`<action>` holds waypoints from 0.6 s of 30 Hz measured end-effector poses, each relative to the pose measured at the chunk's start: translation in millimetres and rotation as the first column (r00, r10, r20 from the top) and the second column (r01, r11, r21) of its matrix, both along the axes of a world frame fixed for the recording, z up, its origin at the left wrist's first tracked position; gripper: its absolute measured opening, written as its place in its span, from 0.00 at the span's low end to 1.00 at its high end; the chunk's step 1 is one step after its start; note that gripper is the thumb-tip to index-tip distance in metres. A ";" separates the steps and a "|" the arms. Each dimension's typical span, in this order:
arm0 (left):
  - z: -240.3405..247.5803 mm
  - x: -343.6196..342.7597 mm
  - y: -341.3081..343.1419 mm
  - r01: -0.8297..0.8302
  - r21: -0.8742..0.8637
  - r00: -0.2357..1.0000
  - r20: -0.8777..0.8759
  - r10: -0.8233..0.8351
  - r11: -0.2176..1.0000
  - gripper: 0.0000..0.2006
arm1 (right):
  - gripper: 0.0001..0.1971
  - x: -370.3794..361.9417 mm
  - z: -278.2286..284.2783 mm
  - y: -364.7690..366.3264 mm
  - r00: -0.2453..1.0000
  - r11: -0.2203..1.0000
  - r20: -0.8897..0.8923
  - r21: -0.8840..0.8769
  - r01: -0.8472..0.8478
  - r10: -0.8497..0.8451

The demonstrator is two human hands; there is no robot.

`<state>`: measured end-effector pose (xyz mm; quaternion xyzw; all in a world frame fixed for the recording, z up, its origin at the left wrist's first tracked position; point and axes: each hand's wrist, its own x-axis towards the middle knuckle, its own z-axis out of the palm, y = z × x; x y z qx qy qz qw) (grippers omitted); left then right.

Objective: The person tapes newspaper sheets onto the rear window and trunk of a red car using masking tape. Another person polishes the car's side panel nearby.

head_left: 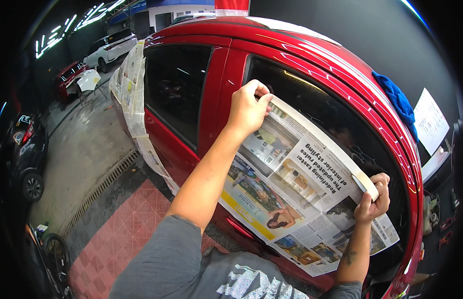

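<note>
A sheet of newspaper (301,174) hangs upside down in front of the dark side window (331,112) of a red car (219,94). Pale masking tape (321,132) runs along its upper edge, from one hand to the other. At the sheet's upper left corner, my left hand (249,107) pinches the end of the tape, thumb against fingers. My right hand (373,199) is closed round what looks like the tape roll (366,184) at the upper right corner. The newspaper's lower edge hangs loose over the door.
Newspaper masking (132,94) covers the car's far left end and trails down its side. A blue cloth (398,102) lies on the roof edge at right. Behind me is a floor drain (102,192) beside red floor tiles (122,234). A dark car (25,154) stands at left.
</note>
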<state>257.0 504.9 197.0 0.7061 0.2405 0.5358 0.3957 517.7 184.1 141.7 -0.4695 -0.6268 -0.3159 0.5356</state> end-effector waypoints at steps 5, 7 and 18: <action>-15.5 11.0 4.9 -0.113 0.147 0.989 0.108 0.098 0.983 0.04 | 0.27 -2.6 2.3 -0.1 1.000 1.000 0.019 0.009 0.017 -0.017; -20.7 16.0 7.0 -0.181 0.211 0.979 0.136 0.154 0.961 0.04 | 0.27 -3.5 2.3 -1.0 1.000 1.000 0.016 0.006 0.020 -0.020; -66.9 21.0 -7.7 -0.467 0.576 0.875 0.412 0.255 0.671 0.21 | 0.26 -7.2 11.8 2.9 0.997 0.998 0.063 0.050 0.032 -0.035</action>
